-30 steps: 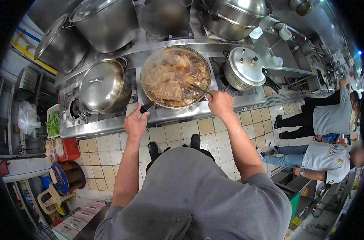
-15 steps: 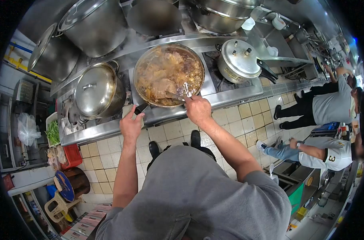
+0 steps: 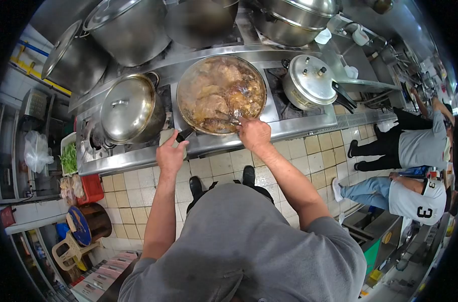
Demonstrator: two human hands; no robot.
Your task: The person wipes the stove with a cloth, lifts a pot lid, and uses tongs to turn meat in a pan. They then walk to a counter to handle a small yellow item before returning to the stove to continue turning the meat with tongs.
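Note:
A wide pan (image 3: pixel 179 103) of steaming brown stew with large pieces of meat (image 3: pixel 209 103) sits on the stove in front of me. My left hand (image 3: pixel 170 155) is closed round its dark handle (image 3: pixel 187 134), with a folded pale cloth (image 3: pixel 165 136) between palm and handle. At the pan's near right rim, my right hand (image 3: pixel 255 134) grips a metal cooking utensil (image 3: pixel 233 120). Its working end is down in the stew and mostly hidden by sauce, so I cannot tell its exact kind.
Left of the pan stands a lidded steel pot (image 3: pixel 127 108); on the right is a pressure cooker (image 3: pixel 312 83) with its black handle sticking out. Large stockpots (image 3: pixel 131 38) line the back. Two people (image 3: pixel 423 146) stand at the far right. Greens (image 3: pixel 69 157) lie in a bin at left.
My right hand has shifted slightly right, and the utensil sits lower in the stew. The meat pieces lie differently. The person in the numbered shirt has turned and drawn an arm in.

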